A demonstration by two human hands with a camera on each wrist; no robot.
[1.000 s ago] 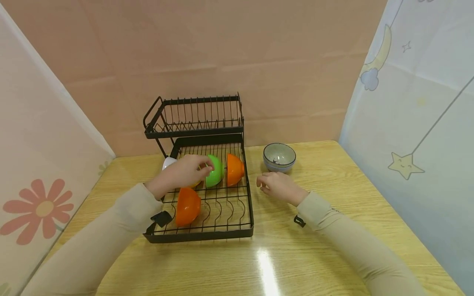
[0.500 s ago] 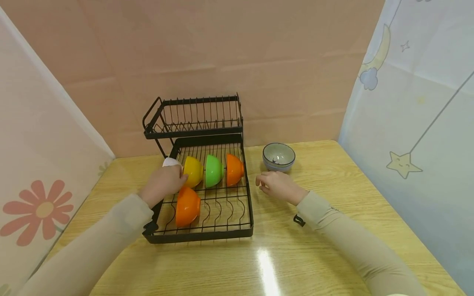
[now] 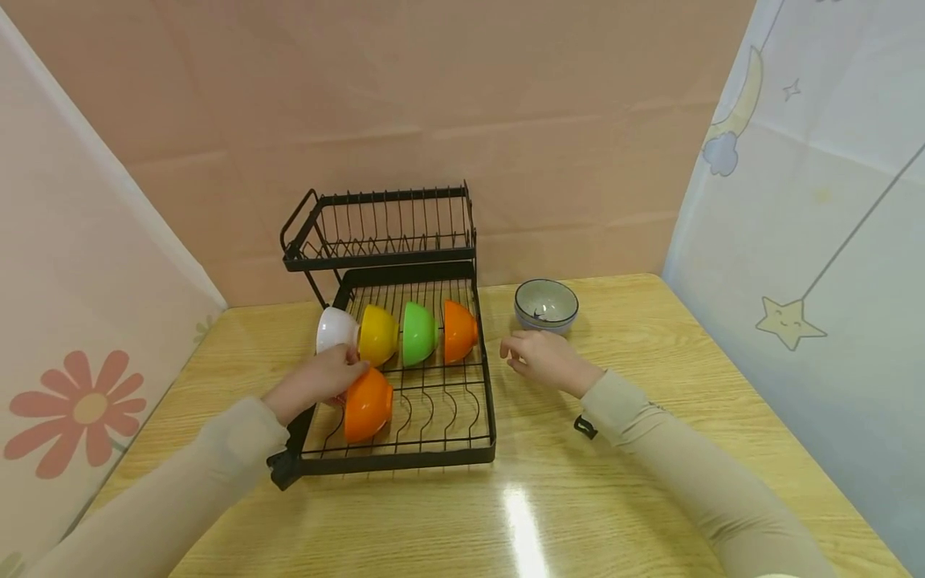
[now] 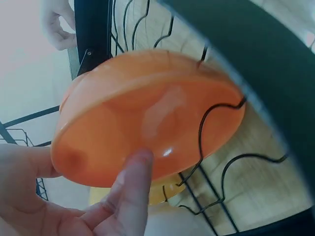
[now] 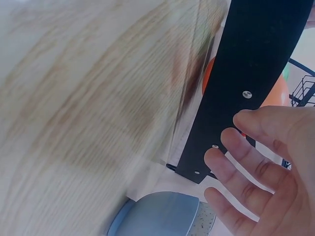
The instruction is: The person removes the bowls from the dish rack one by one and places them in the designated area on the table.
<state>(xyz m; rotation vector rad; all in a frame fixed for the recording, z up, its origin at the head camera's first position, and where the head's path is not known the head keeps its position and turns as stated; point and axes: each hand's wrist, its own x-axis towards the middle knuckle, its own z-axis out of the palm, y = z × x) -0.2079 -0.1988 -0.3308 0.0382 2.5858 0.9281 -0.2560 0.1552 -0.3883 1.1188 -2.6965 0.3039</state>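
My left hand [image 3: 319, 381] is at the front orange bowl [image 3: 368, 408], which stands on its side in the black dish rack [image 3: 405, 461]. In the left wrist view, the thumb meets the rim of this bowl [image 4: 113, 128] while a finger [image 4: 135, 182] reaches over its inner side, pinching it. Behind it in a row stand a white bowl [image 3: 336, 327], a yellow bowl [image 3: 380, 333], a green bowl [image 3: 419, 333] and another orange bowl [image 3: 458, 331]. My right hand [image 3: 545, 361], fingers loosely bent and holding nothing, is beside the rack and before a grey-blue bowl [image 3: 545, 303].
The rack's upper tier [image 3: 379, 258] rises over the back of its lower tray. A small black clip-like piece [image 3: 585, 427] shows at the right sleeve. Hanging cloths [image 3: 571, 160] border the wooden table [image 3: 592, 514] at the back and sides.
My left hand has moved left and toward me, from over the yellow and green bowls, past the white bowl, to the front orange bowl's rim. The right hand has stayed nearly still.
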